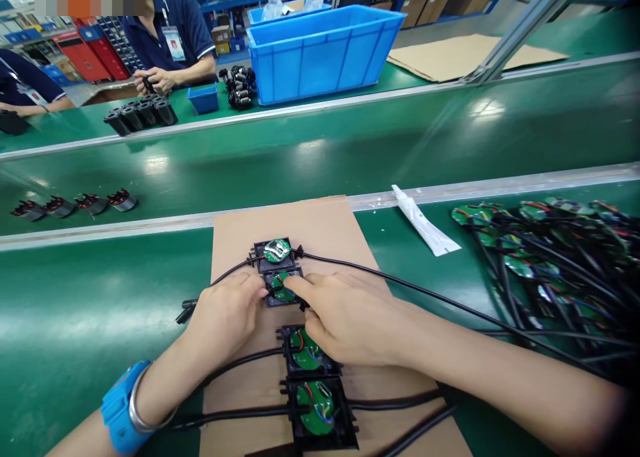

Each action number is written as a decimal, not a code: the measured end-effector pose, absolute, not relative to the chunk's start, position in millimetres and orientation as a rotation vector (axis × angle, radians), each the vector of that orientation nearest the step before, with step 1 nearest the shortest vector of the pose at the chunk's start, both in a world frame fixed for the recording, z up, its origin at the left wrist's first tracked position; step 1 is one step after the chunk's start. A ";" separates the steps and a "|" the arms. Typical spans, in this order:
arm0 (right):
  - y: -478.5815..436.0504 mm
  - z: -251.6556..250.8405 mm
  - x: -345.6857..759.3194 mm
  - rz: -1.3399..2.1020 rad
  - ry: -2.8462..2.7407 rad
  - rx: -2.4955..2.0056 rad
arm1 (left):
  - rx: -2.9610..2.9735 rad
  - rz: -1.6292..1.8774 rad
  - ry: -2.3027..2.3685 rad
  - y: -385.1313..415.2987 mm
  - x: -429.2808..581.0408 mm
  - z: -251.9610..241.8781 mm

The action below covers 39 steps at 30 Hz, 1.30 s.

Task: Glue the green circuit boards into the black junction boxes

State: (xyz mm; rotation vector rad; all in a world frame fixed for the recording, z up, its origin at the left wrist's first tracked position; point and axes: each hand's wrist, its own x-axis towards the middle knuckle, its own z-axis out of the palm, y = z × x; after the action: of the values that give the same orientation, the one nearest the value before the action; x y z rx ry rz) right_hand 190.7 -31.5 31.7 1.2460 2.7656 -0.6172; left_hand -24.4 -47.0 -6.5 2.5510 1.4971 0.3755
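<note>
A column of several black plastic housings, each with a round green circuit board, lies on a cardboard sheet (280, 217). My left hand (233, 313) is closed, its fingertips pinching the left edge of the second housing (270, 303) from the far end. My right hand (350, 313) is closed at that housing's right side, with the index finger pressed on its circuit board (280, 287). The right thumb is tucked beside the housing's lower right corner, where its grip is partly hidden. Beyond my fingers sits the farthest housing (265, 263), black cables leaving both sides. Nearer me are two more housings (350, 437) with boards and wires.
A pile of cabled circuit boards (550, 263) covers the right side. A white tube (425, 223) lies near the bench ledge. Motor-like parts (93, 204) stand on the green strip at left. Across it are a blue bin (320, 57) and a co-worker (170, 37) handling a dark part.
</note>
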 end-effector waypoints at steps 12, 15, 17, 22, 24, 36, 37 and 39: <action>-29.0 20.8 181.8 -0.623 2.804 1.172 | 2.532 0.553 1.338 -38.6 -35.0 -0.9; -29.0 19.9 182.3 -0.607 2.830 1.164 | 2.711 0.589 1.317 -42.3 -33.7 -3.8; -28.9 18.5 182.8 -0.599 2.856 1.165 | 2.820 0.520 1.305 -44.6 -32.4 -5.0; -29.0 18.0 180.7 -0.554 2.899 1.127 | 3.069 0.184 1.215 -45.7 -26.1 -2.8; -29.4 19.4 178.8 -0.550 2.878 1.133 | 3.098 0.104 1.184 -44.9 -25.7 -1.5; -35.2 26.8 200.9 -0.832 2.757 1.426 | 2.712 0.431 1.032 -42.0 -24.0 -3.1; -37.4 27.8 201.3 -0.814 2.747 1.451 | 2.715 0.419 1.002 -41.9 -22.4 -4.9; -41.7 28.4 200.6 -0.751 2.754 1.480 | 2.731 0.441 0.999 -42.6 -20.4 -8.9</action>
State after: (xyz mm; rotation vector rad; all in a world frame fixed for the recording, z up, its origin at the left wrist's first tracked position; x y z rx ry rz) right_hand 200.6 -41.7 28.4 1.4799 2.7535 -0.7506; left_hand -20.4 -42.6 -8.9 2.7308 0.9993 0.4412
